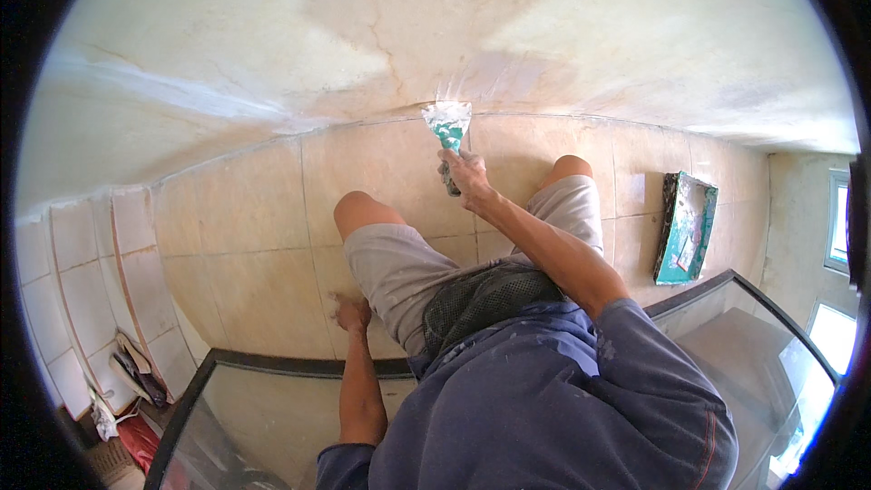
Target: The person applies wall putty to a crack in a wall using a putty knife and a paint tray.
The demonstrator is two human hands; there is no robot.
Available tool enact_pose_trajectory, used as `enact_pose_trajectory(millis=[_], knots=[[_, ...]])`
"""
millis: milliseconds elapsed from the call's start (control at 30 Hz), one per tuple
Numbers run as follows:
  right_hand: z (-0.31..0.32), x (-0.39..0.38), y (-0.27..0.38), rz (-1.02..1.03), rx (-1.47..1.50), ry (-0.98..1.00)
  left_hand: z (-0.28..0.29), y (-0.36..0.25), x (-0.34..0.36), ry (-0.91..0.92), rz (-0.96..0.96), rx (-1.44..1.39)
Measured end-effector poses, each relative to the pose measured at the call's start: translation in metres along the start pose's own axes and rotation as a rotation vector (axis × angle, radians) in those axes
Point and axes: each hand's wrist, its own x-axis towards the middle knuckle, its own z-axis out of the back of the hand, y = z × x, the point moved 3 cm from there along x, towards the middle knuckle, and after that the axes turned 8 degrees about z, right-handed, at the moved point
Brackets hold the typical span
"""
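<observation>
At eight o'clock, a red item (pixel 138 440), hard to make out, lies beside a black-framed glass panel (pixel 272 399); between seven and eight, the left hand (pixel 352 311) is at the tiled floor (pixel 245 209), whether its fingers are spread or pressed together cannot be told. At twelve, a putty knife (pixel 447 127), any lettering masked by white paste, has its blade at the wall's (pixel 635 36) foot; the right hand (pixel 467 177) curls its fingers round the half-hidden handle. At three, a smeared green tray (pixel 680 270) bears marks too small to read
</observation>
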Motion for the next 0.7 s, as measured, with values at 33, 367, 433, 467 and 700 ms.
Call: enact_pose_trajectory(millis=[33, 367, 433, 467, 700], knots=[[-0.001, -0.004, 0.004, -0.003, 0.007, -0.004, -0.002, 0.002, 0.002, 0.019, -0.010, -0.022], [-0.014, -0.054, 0.066, 0.056, 0.047, 0.014, 0.000, -0.004, 0.002, 0.008, 0.003, -0.116], [-0.016, -0.071, 0.085, 0.097, 0.004, 0.039, -0.003, 0.000, 0.005, 0.000, -0.030, -0.104], [-0.015, -0.080, 0.096, 0.117, -0.022, 0.063, -0.003, 0.000, 0.007, -0.005, -0.059, -0.083], [0.032, -0.102, 0.116, 0.338, -0.144, 0.050, 0.001, -0.007, 0.005, 0.029, 0.028, -0.057]])
